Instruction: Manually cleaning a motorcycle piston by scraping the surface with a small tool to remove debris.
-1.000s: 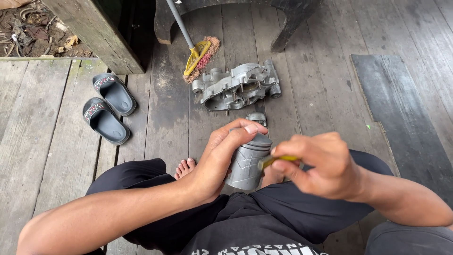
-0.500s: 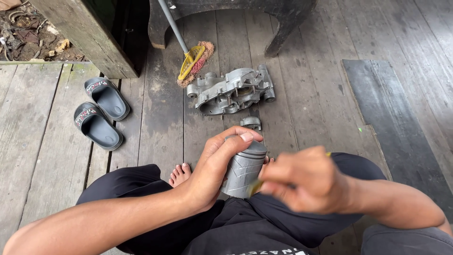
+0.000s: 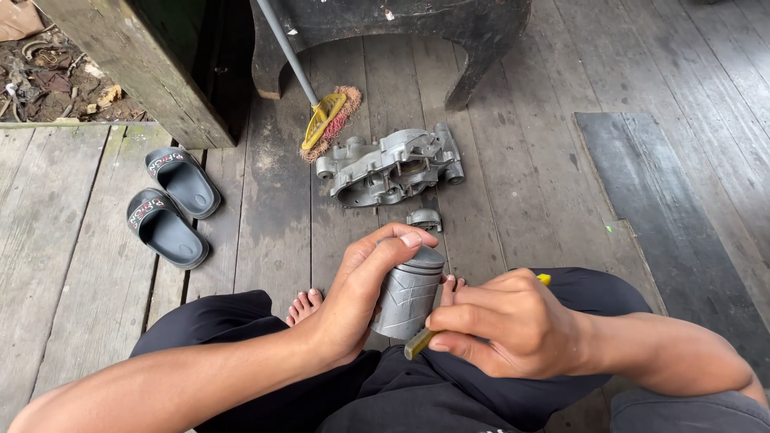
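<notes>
Piston (image 3: 407,301): metal, stiff, likely hefty; grip its sides.
Left hand (image 3: 361,297): wrapped around it.
Right hand (image 3: 505,325): pinching yellow tool (image 3: 419,343).

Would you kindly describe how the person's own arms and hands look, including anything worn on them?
Both forearms are bare as far as the picture reaches: no sleeves in view. The left hand and right hand wear no gloves, and no rings, watch or bracelets show. Fingernails are short.
</notes>
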